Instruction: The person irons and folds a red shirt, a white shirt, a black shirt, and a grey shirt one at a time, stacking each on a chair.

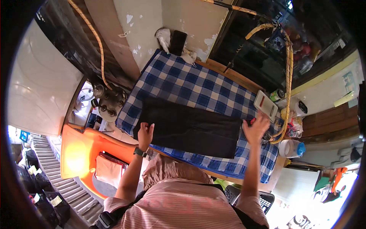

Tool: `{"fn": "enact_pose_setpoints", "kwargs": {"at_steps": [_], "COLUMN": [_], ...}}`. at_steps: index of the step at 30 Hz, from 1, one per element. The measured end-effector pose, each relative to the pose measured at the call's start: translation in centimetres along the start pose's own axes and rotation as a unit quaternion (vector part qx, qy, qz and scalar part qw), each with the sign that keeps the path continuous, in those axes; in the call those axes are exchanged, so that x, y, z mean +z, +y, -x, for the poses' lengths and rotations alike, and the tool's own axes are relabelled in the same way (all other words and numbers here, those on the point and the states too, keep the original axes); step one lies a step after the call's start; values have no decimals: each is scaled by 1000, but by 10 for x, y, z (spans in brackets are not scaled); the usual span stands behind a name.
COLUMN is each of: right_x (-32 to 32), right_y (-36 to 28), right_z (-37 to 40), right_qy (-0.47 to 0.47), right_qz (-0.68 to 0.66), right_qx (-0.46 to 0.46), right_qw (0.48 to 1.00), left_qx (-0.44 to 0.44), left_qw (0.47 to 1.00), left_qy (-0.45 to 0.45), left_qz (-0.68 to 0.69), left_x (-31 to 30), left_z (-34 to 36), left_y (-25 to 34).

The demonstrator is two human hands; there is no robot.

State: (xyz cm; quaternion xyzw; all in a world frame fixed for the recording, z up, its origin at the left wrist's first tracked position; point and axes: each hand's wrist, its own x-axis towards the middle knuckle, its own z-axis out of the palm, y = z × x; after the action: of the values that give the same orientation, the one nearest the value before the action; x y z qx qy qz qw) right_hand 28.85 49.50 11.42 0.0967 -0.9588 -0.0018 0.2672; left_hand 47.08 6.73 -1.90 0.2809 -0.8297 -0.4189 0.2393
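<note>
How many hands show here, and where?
2: the left hand near the left end of the black folded fabric; the right hand beside its right end, over the blue checked cloth. No others show.

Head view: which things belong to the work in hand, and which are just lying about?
Likely part of the work:
dark cloth, with the left hand over it and the right hand by its end
blue checked cloth beneath it

Seemingly just lying about:
black phone-like slab
green can
white tub

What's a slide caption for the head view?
Dark cloth on blue-checked cover, left hand and right hand near opposite ends.
</note>
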Motion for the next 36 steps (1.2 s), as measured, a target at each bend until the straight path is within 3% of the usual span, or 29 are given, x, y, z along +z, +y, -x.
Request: {"fn": "enact_pose_setpoints", "kwargs": {"at_steps": [2,3,4,5,7,9,10,11,12,13,15,16,17,19,21,23,25,27,29,33,35,36], "right_x": [-6,2,8,9,11,32,32,33,57,58,53,54,51,23,-25,-49,-46,-37,-14,-4,6,11], "right_y": [79,118,135,134,131,142,139,136,150,145,129,110,89,43,-13,-83,-159,-242,-300,-338,-332,-321], "right_z": [-7,-10,-13,-15,-19,-11,-13,-13,-8,-9,-19,-12,-18,-23,-45,-53,-35,-15,18,6,-15,-23], "right_qy": [-8,-160,-307,-309,-301,-308,-359,-406,-406,-409,-416,-317,-317,-332,-438,-519,-423,-523,-495,-467,-469,-462], "right_qz": [-5,-68,-128,-130,-170,-213,-262,-306,-374,-375,-288,-333,-332,-409,-476,-385,-321,-238,-249,-314,-312,-296], "right_qx": [-29,-61,-93,-101,-110,-86,12,109,177,168,277,305,292,281,218,93,-134,-167,-247,-187,-146,-110], "right_qw": [1000,983,938,937,932,923,896,854,815,815,817,834,839,802,731,758,836,801,795,805,813,829], "left_qx": [-40,-46,16,77,60,25,8,69,53,39,25,31,35,50,75,108,128,140,72,100,26,35], "left_qw": [987,987,984,976,977,991,988,980,977,974,987,990,991,992,990,987,986,985,996,992,993,992], "left_qy": [-123,-119,-127,-135,-140,-117,-109,-54,-58,-63,-32,-14,1,15,21,5,-5,-5,11,-54,-60,-67], "left_qz": [-95,-95,-123,-152,-150,-59,-109,-178,-197,-215,-154,-140,-127,-118,-115,-119,-109,-102,-41,-62,-100,-98], "left_x": [-15,-18,-20,-24,-26,-26,-22,-13,-17,-20,-30,-34,-38,-48,-51,-41,-25,-4,23,44,44,47], "left_z": [10,14,18,22,30,36,39,44,46,48,50,50,50,37,14,-26,-68,-106,-139,-173,-178,-178], "left_y": [-7,-14,-24,-24,-24,-28,-38,-57,-48,-31,-19,-16,-14,-14,-17,-20,-18,-21,-26,-54,-54,-58]}}
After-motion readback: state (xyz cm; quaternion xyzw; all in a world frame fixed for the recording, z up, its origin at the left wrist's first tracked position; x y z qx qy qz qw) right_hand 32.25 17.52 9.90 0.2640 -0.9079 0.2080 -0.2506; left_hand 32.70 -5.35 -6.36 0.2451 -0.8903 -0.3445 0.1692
